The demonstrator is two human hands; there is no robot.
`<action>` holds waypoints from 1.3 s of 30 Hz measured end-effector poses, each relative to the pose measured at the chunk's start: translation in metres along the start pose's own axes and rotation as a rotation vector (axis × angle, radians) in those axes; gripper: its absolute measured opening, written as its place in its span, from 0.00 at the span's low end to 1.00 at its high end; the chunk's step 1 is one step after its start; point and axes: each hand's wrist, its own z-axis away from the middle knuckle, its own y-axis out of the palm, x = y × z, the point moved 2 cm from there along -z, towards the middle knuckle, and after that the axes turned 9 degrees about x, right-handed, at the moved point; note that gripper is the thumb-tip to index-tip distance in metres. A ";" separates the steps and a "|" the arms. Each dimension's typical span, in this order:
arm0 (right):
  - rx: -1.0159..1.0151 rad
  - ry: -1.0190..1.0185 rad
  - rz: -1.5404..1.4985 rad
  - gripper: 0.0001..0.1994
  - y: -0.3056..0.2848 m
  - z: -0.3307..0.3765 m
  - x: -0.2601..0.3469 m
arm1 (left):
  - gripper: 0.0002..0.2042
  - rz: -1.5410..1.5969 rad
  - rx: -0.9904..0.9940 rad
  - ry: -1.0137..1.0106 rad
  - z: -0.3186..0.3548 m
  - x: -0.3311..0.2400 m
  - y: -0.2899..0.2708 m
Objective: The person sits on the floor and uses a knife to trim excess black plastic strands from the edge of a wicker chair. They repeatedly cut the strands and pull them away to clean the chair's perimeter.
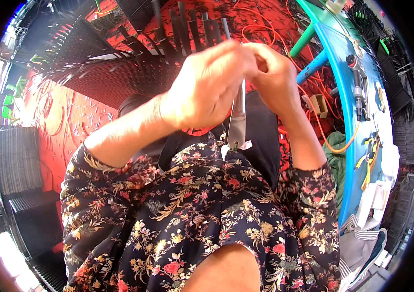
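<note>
My left hand (207, 87) and my right hand (272, 73) meet in front of me, fingers closed together at the top of a grey flat metal strip (237, 117) that hangs down over my lap. Both hands grip its upper end; which fingers pinch it is hidden. Behind the hands stands a partly woven black wicker piece (119, 68) with upright black strands (187, 29). My floral dress (207, 214) fills the lower picture.
A red floor (65, 117) littered with black cuttings and orange cord (260, 29). At the right a blue table edge (346, 107) carries a power tool (358, 92) and yellow scraps. Dark woven panels (17, 160) lean at the left.
</note>
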 end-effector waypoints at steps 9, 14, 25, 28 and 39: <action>0.243 -0.294 0.246 0.08 -0.001 0.004 0.009 | 0.08 0.084 -0.094 -0.123 0.069 -0.032 0.006; 0.265 -0.271 0.374 0.07 0.000 0.017 0.027 | 0.10 0.089 -0.222 -0.390 0.080 -0.001 0.017; 0.016 0.057 0.016 0.06 0.005 0.009 0.022 | 0.10 0.344 -0.464 -0.490 0.058 0.027 0.041; -0.036 -0.092 0.109 0.06 0.007 0.012 0.015 | 0.11 0.407 -0.430 -0.442 0.049 0.017 0.048; -0.012 -0.222 0.206 0.05 0.001 0.044 0.020 | 0.03 0.568 -0.371 -0.513 0.037 0.009 0.055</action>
